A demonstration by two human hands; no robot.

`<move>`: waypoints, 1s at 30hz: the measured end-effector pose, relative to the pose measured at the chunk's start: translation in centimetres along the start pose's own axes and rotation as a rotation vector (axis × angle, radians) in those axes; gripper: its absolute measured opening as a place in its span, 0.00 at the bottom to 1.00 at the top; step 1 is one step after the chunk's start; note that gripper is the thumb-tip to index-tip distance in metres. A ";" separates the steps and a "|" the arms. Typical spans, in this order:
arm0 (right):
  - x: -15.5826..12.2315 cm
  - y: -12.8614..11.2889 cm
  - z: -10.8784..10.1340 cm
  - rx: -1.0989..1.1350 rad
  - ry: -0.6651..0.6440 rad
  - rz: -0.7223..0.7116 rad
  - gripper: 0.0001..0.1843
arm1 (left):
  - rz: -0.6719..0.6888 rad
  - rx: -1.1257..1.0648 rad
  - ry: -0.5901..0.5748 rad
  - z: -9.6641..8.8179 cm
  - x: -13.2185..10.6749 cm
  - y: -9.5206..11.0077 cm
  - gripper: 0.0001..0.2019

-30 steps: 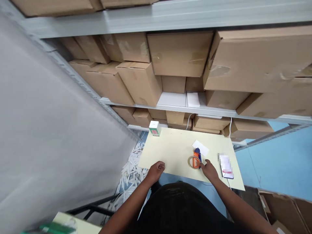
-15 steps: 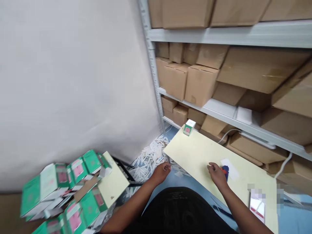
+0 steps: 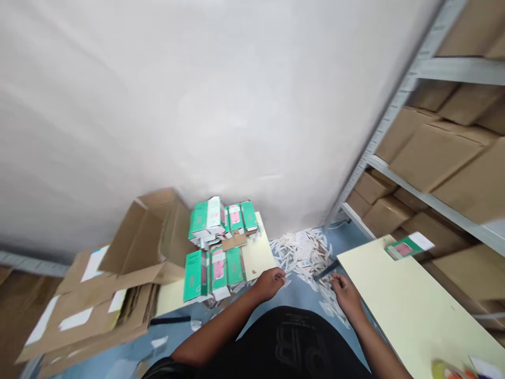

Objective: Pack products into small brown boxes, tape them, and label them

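My left hand (image 3: 270,284) hangs in front of my body with its fingers curled and nothing seen in them. It is nearest to the green and pink cartons (image 3: 218,268) stacked in two groups on the left table (image 3: 258,252), but does not touch them. My right hand (image 3: 347,296) hovers beside the left edge of the right table (image 3: 394,295), fingers loosely bent and a little apart, with nothing seen in it. A single green carton with a white end (image 3: 408,246) lies at the far corner of that table.
An open brown cardboard box (image 3: 145,231) stands at left, on and behind flattened cardboard (image 3: 87,316). White paper slips (image 3: 303,252) litter the blue floor between the tables. Shelving (image 3: 379,163) with brown boxes (image 3: 434,152) rises at right, by a pale wall (image 3: 236,105).
My view has swung left, bringing the open cardboard box into sight. My right hand has gone from over the right table to beside its edge; my left hand keeps its curl.
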State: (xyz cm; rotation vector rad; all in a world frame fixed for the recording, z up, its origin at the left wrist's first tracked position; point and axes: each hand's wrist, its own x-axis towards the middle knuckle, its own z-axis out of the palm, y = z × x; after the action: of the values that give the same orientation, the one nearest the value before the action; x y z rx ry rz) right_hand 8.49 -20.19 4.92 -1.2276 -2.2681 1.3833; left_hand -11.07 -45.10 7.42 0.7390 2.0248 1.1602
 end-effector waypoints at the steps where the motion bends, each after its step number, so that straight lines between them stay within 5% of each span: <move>1: 0.1 -0.5 0.9 -0.010 -0.036 -0.018 0.27 | -0.011 -0.011 0.028 -0.8 -0.6 -0.6 0.11; 8: 2.5 -2.5 4.3 -0.071 -0.364 -0.059 0.28 | -0.113 -0.088 0.281 -2.9 -3.6 -2.6 0.10; 19: 9.6 -9.2 11.7 -0.159 -0.814 -0.211 0.28 | -0.354 -0.198 0.688 -1.3 -10.1 -4.1 0.12; 25: 7.2 -12.8 16.7 -0.165 -0.969 -0.249 0.26 | -0.373 -0.259 0.887 -2.7 -14.5 -5.1 0.13; 30: 3.2 -15.5 21.3 -0.179 -1.036 -0.311 0.24 | -0.426 -0.307 1.013 -5.2 -19.3 -7.9 0.14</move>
State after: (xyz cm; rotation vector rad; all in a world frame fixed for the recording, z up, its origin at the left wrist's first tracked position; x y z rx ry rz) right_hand -13.78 -34.65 5.42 -0.0747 -3.0690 1.9841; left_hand -4.50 -65.62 7.65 -0.5534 2.4758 1.6983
